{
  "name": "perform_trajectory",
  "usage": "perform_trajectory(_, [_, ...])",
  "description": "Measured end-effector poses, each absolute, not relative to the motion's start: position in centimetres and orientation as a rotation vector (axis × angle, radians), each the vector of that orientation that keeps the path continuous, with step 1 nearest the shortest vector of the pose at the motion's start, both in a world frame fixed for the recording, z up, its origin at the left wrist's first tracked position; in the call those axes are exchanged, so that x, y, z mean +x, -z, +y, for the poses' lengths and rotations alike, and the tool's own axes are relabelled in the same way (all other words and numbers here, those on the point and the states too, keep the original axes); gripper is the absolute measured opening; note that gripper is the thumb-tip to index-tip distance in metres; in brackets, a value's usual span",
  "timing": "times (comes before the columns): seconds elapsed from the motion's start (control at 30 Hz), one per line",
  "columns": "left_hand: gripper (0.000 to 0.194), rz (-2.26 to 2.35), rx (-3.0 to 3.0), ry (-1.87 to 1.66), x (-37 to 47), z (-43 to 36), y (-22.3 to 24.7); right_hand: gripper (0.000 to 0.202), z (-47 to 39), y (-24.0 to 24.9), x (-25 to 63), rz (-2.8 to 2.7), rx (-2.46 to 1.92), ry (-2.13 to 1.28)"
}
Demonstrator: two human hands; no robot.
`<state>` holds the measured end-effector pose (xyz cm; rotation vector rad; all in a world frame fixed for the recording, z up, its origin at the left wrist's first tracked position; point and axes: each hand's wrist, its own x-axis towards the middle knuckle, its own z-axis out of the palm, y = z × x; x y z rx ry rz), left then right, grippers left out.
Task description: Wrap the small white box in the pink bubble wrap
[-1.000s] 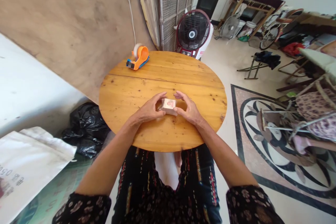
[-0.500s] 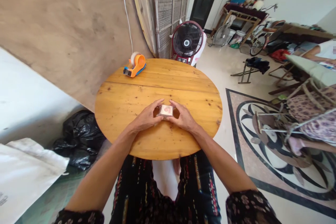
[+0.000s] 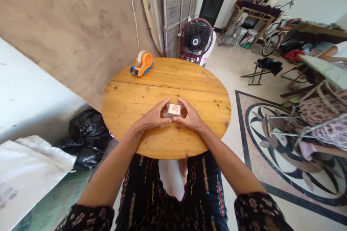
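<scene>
At table (image 3: 135, 104) centre, left hand (image 3: 154, 117) and right hand (image 3: 191, 118) clasp a small box (image 3: 174, 109), closer-cupped than before; tape dispenser (image 3: 143, 64) lies unobstructed at eleven o'clock.

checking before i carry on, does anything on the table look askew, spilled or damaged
Nothing stands out. Both hands, left and right, hold the small box flat on the table. The tape dispenser sits upright near the far edge. No spill or damage shows.

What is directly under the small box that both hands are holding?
The small box sits over the round wooden table, with the left hand and right hand cupped around it. The fingers cover its lower edges, so contact with the tabletop cannot be confirmed.
</scene>
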<state>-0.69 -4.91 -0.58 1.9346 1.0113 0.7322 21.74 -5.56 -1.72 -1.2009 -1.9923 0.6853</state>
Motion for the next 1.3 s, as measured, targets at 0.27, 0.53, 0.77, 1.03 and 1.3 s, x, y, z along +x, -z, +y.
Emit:
perform_trajectory(0.27, [0.096,0.965,1.863,-0.751,-0.93,-4.58,1.14,0.095,-5.47,1.66,21.85,-1.996,-1.184,-0.751])
perform_trajectory(0.53, [0.081,0.983,1.891,-0.782,-0.6,-4.61,1.18,0.079,-5.34,2.0,21.8,-2.013,-1.247,-0.658])
perform_trajectory(0.77, [0.081,1.02,1.916,-0.81,-0.3,-4.57,1.34,0.076,-5.22,2.41,21.71,-2.001,-1.262,-0.625])
perform_trajectory(1.03, [0.074,1.001,2.043,-0.854,-0.45,-4.43,1.15,0.085,-5.44,2.16,21.8,-1.999,-1.179,-0.639])
perform_trajectory(1.3, [0.048,0.909,2.205,-0.856,-0.31,-4.59,0.64,0.074,-5.56,2.1,21.73,-2.025,-1.23,-0.558])
